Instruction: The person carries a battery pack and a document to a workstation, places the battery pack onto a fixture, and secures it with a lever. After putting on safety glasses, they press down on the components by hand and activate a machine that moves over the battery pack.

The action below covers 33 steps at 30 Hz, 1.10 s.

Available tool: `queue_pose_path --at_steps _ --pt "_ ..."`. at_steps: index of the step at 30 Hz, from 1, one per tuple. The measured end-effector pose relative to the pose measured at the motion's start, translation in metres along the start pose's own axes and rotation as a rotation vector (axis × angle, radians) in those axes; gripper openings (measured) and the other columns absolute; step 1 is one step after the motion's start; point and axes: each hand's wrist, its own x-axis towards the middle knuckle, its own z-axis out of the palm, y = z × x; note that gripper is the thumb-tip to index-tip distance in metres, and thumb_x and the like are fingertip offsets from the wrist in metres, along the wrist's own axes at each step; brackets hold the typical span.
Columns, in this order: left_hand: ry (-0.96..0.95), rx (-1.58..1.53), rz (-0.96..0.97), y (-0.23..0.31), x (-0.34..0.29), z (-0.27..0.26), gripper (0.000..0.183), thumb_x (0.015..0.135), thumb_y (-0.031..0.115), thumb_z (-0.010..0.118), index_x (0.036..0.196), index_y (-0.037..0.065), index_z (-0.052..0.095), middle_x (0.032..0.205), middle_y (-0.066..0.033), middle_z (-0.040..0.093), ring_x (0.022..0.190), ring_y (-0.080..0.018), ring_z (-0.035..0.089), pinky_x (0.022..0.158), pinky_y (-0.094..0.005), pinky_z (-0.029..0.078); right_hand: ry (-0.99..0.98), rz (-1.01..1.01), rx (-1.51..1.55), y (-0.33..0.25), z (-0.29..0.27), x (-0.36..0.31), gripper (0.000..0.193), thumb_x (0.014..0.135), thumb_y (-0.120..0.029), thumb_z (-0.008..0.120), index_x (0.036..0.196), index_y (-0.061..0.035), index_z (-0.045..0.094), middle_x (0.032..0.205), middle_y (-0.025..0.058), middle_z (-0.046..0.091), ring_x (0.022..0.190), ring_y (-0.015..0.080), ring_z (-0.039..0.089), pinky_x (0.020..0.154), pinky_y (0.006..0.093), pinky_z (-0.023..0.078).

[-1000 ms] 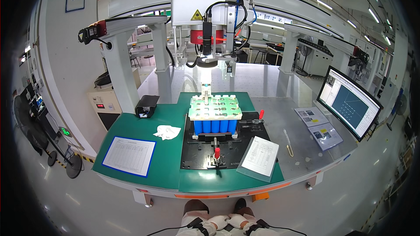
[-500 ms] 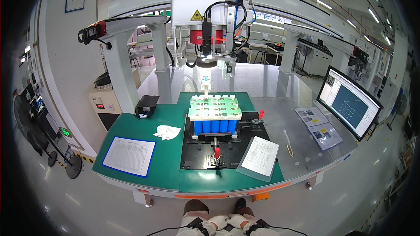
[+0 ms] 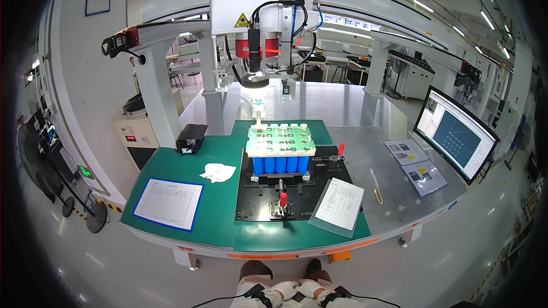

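My left hand (image 3: 283, 291) and my right hand (image 3: 311, 288), both in white gloves, rest against each other at the bottom edge, close to my body and above my shoes. Neither holds anything, and both are well short of the workbench. On the green bench a battery pack (image 3: 280, 148) of blue cylindrical cells under a white top frame sits clamped in a black fixture plate (image 3: 257, 202). A red-handled toggle clamp (image 3: 282, 198) stands in front of it. A gantry machine head (image 3: 251, 17) with camera and cables hangs above and behind the pack.
A white cloth (image 3: 217, 171) and a blue-bordered paper form (image 3: 168, 202) lie on the bench's left. A sheet in a clear holder (image 3: 340, 204) lies right of the fixture. A monitor (image 3: 456, 134) and laminated cards (image 3: 414, 162) are at right. A small black device (image 3: 190, 138) sits at back left.
The gantry machine head has slid to the left and drawn back from above the battery pack. My hands have stayed where they were.
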Motion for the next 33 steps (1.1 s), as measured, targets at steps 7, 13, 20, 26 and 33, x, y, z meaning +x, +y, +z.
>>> queue_pose_path --at_steps 7,13,20,26,33 --pt "0.0 0.001 0.002 -0.001 0.001 -0.001 0.035 0.082 0.028 0.051 0.114 0.016 0.059 0.107 -0.0153 0.062 0.1 -0.0343 0.058 0.087 -0.0388 0.044 -0.009 -0.003 -0.006 0.0 -0.001 0.001 0.052 0.078 -0.049 0.052 0.106 -0.0053 0.06 0.104 0.0209 0.061 0.098 0.0358 0.058 0.085 0.0404 0.045" --pt "-0.02 0.003 0.001 -0.002 0.002 -0.001 0.036 0.082 0.027 0.051 0.115 0.016 0.059 0.109 -0.0157 0.061 0.102 -0.0342 0.057 0.088 -0.0384 0.044 -0.014 0.007 -0.006 -0.004 -0.004 -0.001 0.052 0.078 -0.048 0.052 0.106 -0.0051 0.06 0.104 0.0208 0.061 0.098 0.0354 0.058 0.085 0.04 0.045" --pt "-0.01 0.012 -0.01 -0.001 0.001 0.0 0.037 0.081 0.026 0.051 0.116 0.016 0.058 0.109 -0.0159 0.061 0.102 -0.034 0.057 0.089 -0.0382 0.044 -0.009 0.008 0.003 -0.006 -0.005 -0.004 0.052 0.078 -0.048 0.052 0.106 -0.0045 0.06 0.103 0.0212 0.061 0.098 0.0355 0.058 0.084 0.0401 0.045" --pt "0.014 0.001 0.008 -0.001 -0.001 0.0 0.036 0.081 0.027 0.051 0.115 0.017 0.059 0.108 -0.0158 0.062 0.101 -0.034 0.057 0.088 -0.0379 0.044 -0.025 0.011 -0.006 -0.01 -0.009 -0.006 0.052 0.079 -0.048 0.052 0.106 -0.0041 0.059 0.103 0.0213 0.061 0.099 0.0355 0.058 0.084 0.04 0.045" --pt "-0.003 -0.01 0.0 -0.005 0.003 0.002 0.037 0.081 0.026 0.051 0.116 0.016 0.058 0.108 -0.0162 0.062 0.101 -0.0344 0.058 0.088 -0.0384 0.044 -0.041 0.008 -0.021 -0.008 -0.008 -0.003 0.054 0.079 -0.049 0.051 0.107 -0.0041 0.059 0.104 0.0213 0.061 0.099 0.0357 0.058 0.084 0.04 0.045"
